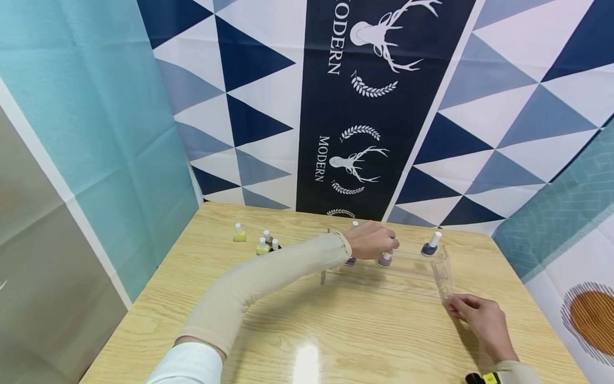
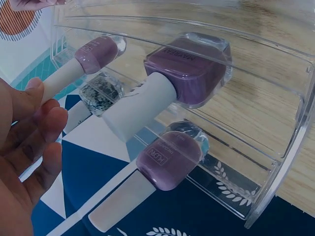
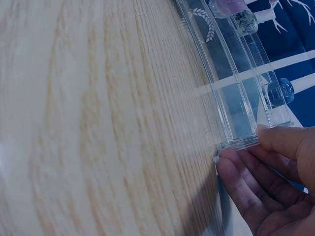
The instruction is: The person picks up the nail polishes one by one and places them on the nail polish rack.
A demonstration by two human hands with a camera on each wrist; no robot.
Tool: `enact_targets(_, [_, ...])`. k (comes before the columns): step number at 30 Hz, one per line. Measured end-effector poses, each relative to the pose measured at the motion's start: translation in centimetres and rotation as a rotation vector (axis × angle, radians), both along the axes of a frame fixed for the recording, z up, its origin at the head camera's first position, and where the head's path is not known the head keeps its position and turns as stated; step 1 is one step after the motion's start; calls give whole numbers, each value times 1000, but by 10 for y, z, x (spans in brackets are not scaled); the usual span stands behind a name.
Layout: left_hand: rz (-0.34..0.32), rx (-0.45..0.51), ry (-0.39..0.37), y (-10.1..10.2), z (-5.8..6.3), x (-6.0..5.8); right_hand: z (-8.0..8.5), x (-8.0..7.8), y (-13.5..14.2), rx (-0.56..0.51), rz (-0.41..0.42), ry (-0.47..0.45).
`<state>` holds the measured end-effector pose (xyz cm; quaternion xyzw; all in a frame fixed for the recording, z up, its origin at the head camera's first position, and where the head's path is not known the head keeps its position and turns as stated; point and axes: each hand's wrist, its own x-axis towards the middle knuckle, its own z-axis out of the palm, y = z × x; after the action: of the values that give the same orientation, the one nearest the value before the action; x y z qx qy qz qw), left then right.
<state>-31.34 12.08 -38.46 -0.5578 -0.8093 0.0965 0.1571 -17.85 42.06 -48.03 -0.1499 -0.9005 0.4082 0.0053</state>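
Observation:
My left hand (image 1: pixel 371 241) reaches over a clear acrylic tiered rack (image 1: pixel 442 272) and pinches the white cap of a mauve nail polish bottle (image 2: pixel 98 53). This bottle is tilted, its glass against the rack. Beside it in the left wrist view are a larger purple nail polish bottle (image 2: pixel 189 71), another mauve one (image 2: pixel 167 160) and a speckled glitter bottle (image 2: pixel 101 92), all white-capped. My right hand (image 1: pixel 482 320) grips the rack's right end between thumb and fingers (image 3: pixel 241 179). A dark blue nail polish bottle (image 1: pixel 429 248) stands at that end, on the rear tier.
On the wooden table (image 1: pixel 307 320), a yellow nail polish bottle (image 1: pixel 239 236) stands at the back left. A small cluster with another yellow bottle (image 1: pixel 262 248) and darker ones is nearer my left sleeve. A patterned cloth (image 1: pixel 264 106) hangs behind the table.

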Motion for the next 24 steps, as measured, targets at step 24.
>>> enact_targets(24, [35, 44, -2, 2, -5, -4, -1, 0, 1, -16, -7, -7])
